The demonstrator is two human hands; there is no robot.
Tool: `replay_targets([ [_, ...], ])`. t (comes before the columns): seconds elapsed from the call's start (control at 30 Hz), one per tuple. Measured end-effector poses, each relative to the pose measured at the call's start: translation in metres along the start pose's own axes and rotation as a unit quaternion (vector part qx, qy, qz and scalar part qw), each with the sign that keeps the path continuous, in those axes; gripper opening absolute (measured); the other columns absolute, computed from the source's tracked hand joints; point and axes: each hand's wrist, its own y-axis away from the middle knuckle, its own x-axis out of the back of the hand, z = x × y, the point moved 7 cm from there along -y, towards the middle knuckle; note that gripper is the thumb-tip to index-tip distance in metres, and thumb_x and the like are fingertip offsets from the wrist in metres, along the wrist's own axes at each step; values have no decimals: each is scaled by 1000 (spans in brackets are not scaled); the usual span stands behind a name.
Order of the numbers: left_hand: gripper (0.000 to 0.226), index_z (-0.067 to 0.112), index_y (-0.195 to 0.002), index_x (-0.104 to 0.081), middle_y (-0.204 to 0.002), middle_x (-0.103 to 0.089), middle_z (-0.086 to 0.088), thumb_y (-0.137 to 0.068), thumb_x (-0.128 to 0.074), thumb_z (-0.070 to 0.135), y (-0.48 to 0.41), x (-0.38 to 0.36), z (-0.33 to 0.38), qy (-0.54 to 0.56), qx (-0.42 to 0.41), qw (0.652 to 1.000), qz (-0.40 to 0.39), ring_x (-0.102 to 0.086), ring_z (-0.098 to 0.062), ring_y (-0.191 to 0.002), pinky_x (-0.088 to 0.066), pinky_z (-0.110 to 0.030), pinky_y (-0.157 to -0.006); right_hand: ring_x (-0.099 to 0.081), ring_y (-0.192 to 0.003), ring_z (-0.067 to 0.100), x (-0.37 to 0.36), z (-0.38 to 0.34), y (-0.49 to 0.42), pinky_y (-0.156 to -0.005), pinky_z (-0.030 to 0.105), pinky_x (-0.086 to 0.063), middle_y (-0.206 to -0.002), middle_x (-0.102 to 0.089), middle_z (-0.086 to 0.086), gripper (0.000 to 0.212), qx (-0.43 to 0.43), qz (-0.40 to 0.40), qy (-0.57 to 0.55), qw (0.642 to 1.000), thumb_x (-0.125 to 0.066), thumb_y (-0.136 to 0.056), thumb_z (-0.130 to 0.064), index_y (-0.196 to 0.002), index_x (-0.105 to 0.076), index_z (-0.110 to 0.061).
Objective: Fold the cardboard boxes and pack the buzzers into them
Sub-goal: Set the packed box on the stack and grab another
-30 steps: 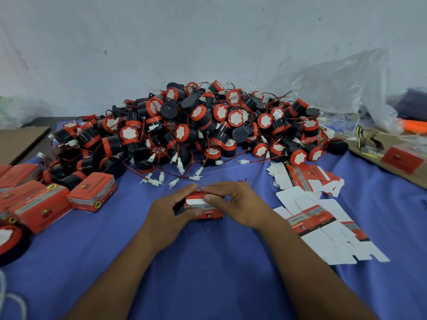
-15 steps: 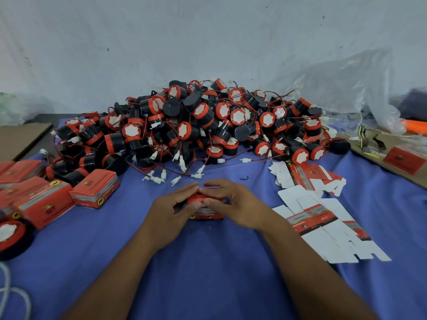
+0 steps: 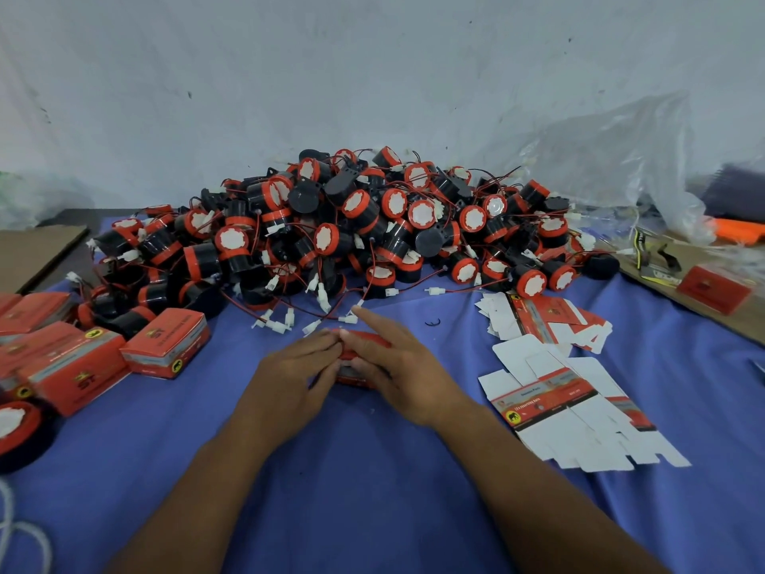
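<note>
A small red cardboard box (image 3: pixel 359 340) sits on the blue cloth in the middle, mostly hidden under my hands. My left hand (image 3: pixel 289 370) holds its left side, fingers curled over the top. My right hand (image 3: pixel 397 366) covers its right side, thumb on the front and index finger stretched out past it. A big heap of black and red buzzers (image 3: pixel 352 229) with red wires lies just behind. Flat unfolded box blanks (image 3: pixel 571 403) lie to the right.
Several closed red boxes (image 3: pixel 167 341) stand at the left. A single buzzer (image 3: pixel 16 428) lies at the left edge. Brown cardboard (image 3: pixel 703 300) with a red box and a clear plastic bag (image 3: pixel 621 159) are at the right. A wall stands close behind.
Both hands have closed further over the box, pressing its top down, so less of it shows. My right index finger now points outward. The box has stayed in place.
</note>
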Motion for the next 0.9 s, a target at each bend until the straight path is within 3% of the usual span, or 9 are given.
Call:
replay_targets([
  [0.1, 32, 2, -112, -72, -122, -67, -6, -81, -78, 6, 2, -2, -12, 37, 25, 999, -16, -58, -21, -122, -40, -22, -107, -40, -138, 29, -5, 5, 1, -112, 45, -38, -158, -35, 6, 44, -7, -17, 7, 1000, -49, -103, -32, -146, -49, -23],
  [0.23, 36, 8, -121, -67, -128, -60, 5, -86, -74, 11, 0, -5, -9, 64, 17, 996, -55, -51, -13, -123, -29, -5, -106, -31, -145, 23, -12, 13, 3, -116, 44, -34, -164, -23, 1, 51, -27, -56, -21, 998, -49, -102, -41, -151, -39, -29],
  [0.3, 36, 9, -127, -62, -127, -63, 1, -92, -67, 10, -1, -8, -10, 69, 41, 995, -57, -58, -17, -113, -39, -11, -99, -29, -147, 21, -12, 15, 4, -115, 44, -36, -165, -20, 1, 55, -36, -65, -34, 997, -52, -102, -39, -153, -33, -33],
  [0.37, 32, 9, -126, -63, -125, -65, -2, -95, -61, 14, -2, -10, -11, 57, 64, 995, -46, -63, -21, -108, -50, -27, -92, -32, -146, 17, -9, 16, 4, -112, 42, -40, -164, -20, -2, 57, -41, -51, -49, 997, -53, -101, -38, -154, -30, -35],
  [0.43, 29, 6, -117, -68, -122, -67, -6, -92, -58, 18, -2, -9, -9, 12, 60, 998, -27, -64, -28, -111, -55, -36, -87, -34, -144, 11, -1, 16, 4, -108, 38, -44, -162, -24, -4, 57, -52, -4, -84, 995, -59, -99, -34, -151, -38, -28],
  [0.53, 24, 5, -110, -69, -123, -66, -9, -92, -63, 18, -2, -11, -10, -26, 63, 997, -18, -61, -30, -118, -58, -42, -84, -44, -136, 13, 7, 21, 4, -103, 42, -48, -152, -41, -1, 34, -61, 42, -102, 992, -66, -96, -22, -128, -60, -15],
  [0.7, 39, 10, -132, -58, -142, -50, -2, -94, -64, 17, 2, -23, -18, 36, 61, 996, -45, -43, -20, -135, -39, -28, -105, -60, -116, 19, 8, 21, 0, -93, 43, -52, -129, -60, 3, 16, -31, 58, -71, 995, -70, -92, -12, -106, -70, -4],
  [0.8, 46, 13, -139, -54, -152, -39, 0, -94, -63, 13, 5, -29, -19, 46, 56, 994, -76, -27, -19, -145, -26, -31, -115, -62, -108, 20, 6, 16, -3, -90, 40, -51, -125, -60, 4, 8, -7, 44, -72, 996, -68, -93, -9, -98, -69, -4],
  [0.9, 41, 11, -136, -57, -151, -39, -2, -95, -62, 8, 3, -30, -19, 43, 63, 994, -80, -24, -20, -144, -25, -33, -115, -61, -103, 21, 6, 14, -2, -87, 40, -52, -122, -61, 5, 5, 8, 40, -61, 997, -68, -92, -9, -90, -67, -4],
])
